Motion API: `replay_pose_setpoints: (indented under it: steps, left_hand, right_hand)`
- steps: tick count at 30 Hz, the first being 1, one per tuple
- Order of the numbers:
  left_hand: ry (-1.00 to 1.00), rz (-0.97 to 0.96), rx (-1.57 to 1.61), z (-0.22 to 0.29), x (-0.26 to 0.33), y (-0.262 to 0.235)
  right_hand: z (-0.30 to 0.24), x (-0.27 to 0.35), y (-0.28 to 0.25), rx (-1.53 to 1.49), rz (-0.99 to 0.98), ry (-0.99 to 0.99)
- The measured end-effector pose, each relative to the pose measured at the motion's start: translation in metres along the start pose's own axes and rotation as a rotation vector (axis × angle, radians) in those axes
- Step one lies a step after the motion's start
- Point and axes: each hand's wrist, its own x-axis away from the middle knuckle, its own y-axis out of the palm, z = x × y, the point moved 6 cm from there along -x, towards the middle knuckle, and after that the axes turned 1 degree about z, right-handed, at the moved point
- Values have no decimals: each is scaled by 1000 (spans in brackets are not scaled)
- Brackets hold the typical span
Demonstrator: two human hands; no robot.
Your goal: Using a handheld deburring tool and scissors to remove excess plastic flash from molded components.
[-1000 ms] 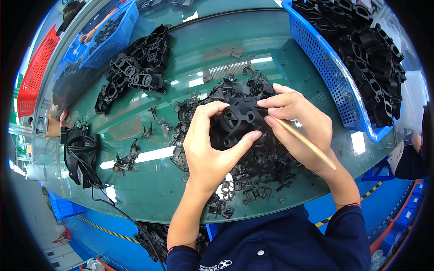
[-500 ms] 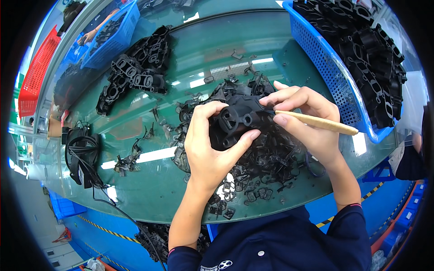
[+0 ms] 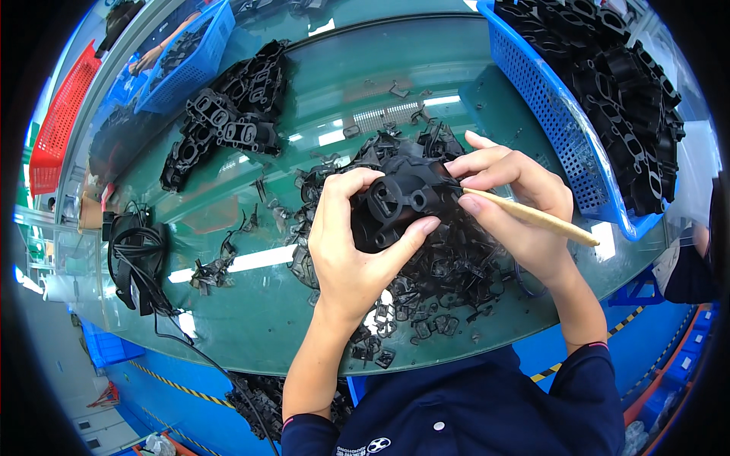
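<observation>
My left hand (image 3: 342, 235) is closed around a black moulded plastic part (image 3: 399, 199) with round holes in its end face, thumb below and fingers above. My right hand (image 3: 521, 201) pinches a slim tool with a pale wooden handle (image 3: 540, 218). Its tip meets the right side of the part, near my fingertips, and the blade end is mostly hidden there. The index finger of my right hand lies close to the part's edge. Beneath both hands spreads a heap of black plastic scraps (image 3: 456, 266) on the green tabletop (image 3: 243, 319).
At the right stands a blue perforated basket (image 3: 547, 114) full of black moulded parts (image 3: 623, 114). More finished-looking black parts (image 3: 228, 114) lie at the back left. A coiled black cable with a device (image 3: 137, 258) sits on the left. Another person's hand (image 3: 148, 59) shows by a far blue basket (image 3: 186, 61).
The wooden handle has tilted slightly and its rear end has shifted a little left and down. My right hand has moved marginally; the left keeps its hold on the part.
</observation>
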Motion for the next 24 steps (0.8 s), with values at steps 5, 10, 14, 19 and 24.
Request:
replay_pose_setpoints:
  steps: [5, 10, 14, 19, 24]
  left_hand:
    - [10, 2, -6, 0, 0, 0]
    - [36, 12, -15, 0, 0, 0]
    - [109, 10, -97, 6, -1, 0]
    - [122, -11, -74, 3, 0, 2]
    - [102, -80, -52, 3, 1, 3]
  right_hand:
    - [2, 0, 0, -36, 6, 21]
    - [0, 1, 2, 12, 4, 1]
    - [-11, 2, 10, 240, -1, -241]
    - [-14, 5, 14, 336, 3, -344]
    - [-4, 7, 4, 189, 162, -181]
